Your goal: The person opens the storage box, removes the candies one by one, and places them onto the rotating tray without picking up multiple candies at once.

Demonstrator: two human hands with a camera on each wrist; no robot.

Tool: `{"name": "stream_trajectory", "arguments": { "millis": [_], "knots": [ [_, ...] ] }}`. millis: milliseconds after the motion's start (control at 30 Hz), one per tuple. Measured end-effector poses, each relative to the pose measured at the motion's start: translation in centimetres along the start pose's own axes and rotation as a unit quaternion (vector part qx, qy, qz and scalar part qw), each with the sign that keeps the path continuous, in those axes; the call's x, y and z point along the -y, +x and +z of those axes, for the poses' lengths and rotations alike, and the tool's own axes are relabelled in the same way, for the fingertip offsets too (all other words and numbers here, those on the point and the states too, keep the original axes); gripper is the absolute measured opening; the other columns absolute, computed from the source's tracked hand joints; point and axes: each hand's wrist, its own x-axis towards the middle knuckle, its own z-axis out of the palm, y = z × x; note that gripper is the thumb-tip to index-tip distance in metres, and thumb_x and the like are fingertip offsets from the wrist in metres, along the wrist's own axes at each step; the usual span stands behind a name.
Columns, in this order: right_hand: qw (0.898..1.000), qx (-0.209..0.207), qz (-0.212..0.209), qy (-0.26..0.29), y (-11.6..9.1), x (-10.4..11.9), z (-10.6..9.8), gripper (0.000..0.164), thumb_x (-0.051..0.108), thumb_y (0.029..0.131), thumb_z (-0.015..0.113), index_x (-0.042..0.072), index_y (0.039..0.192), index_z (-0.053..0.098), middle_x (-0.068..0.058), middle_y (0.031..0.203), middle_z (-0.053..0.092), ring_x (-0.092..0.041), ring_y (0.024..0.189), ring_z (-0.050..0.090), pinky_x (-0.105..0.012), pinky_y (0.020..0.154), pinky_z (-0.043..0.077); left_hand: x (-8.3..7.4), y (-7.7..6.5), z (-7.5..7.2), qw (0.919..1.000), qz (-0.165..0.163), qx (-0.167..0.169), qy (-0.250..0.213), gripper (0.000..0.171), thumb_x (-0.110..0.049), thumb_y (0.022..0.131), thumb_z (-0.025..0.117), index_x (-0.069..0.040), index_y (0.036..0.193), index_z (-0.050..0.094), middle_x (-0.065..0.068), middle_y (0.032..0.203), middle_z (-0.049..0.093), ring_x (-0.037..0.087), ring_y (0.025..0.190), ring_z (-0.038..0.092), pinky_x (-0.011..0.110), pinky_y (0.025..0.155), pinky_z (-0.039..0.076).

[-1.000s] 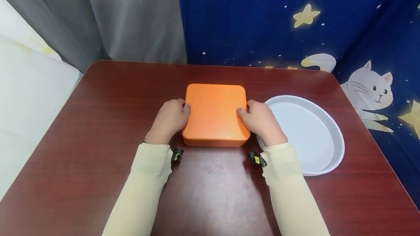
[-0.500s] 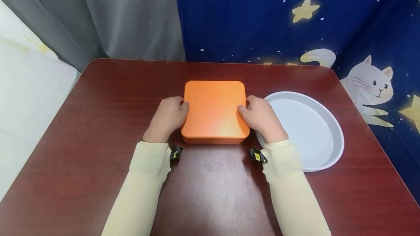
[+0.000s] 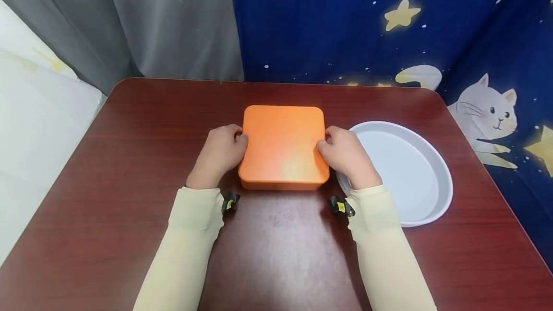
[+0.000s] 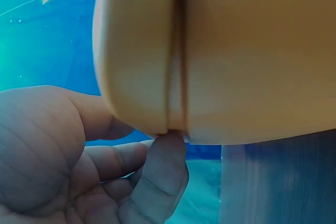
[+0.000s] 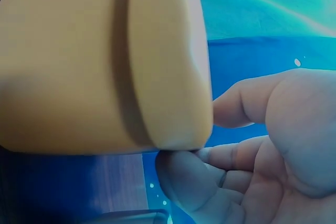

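Orange, smooth rounded-square lidded box (image 3: 282,145) | on glossy red-brown wood-grain table (image 3: 276,248), left of shallow round white tray (image 3: 406,172) | is clamped at opposite edges by fingers of left hand (image 3: 220,151) and right hand (image 3: 349,155)

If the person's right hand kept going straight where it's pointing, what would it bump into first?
The smooth orange square box with rounded corners. The right hand points forward and inward at its side and looks to be touching it, though some fingertips are hidden.
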Motion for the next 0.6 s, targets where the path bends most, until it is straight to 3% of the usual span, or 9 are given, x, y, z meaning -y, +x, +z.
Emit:
{"name": "stream_trajectory", "arguments": {
  "millis": [167, 433, 600],
  "knots": [
    [1.0, 0.002, -0.003, 0.004, -0.03, -0.01, -0.21, 0.028, 0.02, 0.088, 0.042, 0.002, 0.1, 0.059, -0.015, 0.094, 0.062, -0.029, 0.081, 0.053, -0.042, 0.076, 0.045, 0.02, 0.0, -0.22, 0.9999, -0.008, 0.007, -0.012, 0.026, -0.025, 0.096, 0.044, -0.005, 0.1, 0.059, 0.01, 0.072, 0.05, 0.022, 0.06, 0.048, 0.032, 0.055, 0.041],
    [1.0, -0.004, -0.008, 0.002, -0.24, 0.03, -0.47, 0.025, 0.02, 0.086, 0.042, 0.003, 0.097, 0.058, -0.013, 0.081, 0.06, -0.028, 0.074, 0.052, -0.039, 0.07, 0.042, 0.13, 0.06, -0.58, 0.9998, -0.005, 0.013, -0.015, 0.031, -0.025, 0.096, 0.043, -0.004, 0.114, 0.058, 0.011, 0.086, 0.057, 0.023, 0.072, 0.051, 0.034, 0.064, 0.045],
    [1.0, -0.002, -0.003, 0.008, -0.3, 0.02, -0.68, 0.03, 0.02, 0.087, 0.043, 0.001, 0.104, 0.057, -0.013, 0.084, 0.061, -0.028, 0.077, 0.053, -0.04, 0.073, 0.044, 0.33, 0.05, -0.77, 0.9994, 0.0, 0.025, -0.024, 0.033, -0.025, 0.097, 0.043, -0.004, 0.119, 0.057, 0.011, 0.094, 0.06, 0.023, 0.076, 0.052, 0.036, 0.068, 0.046]
  ]
}}
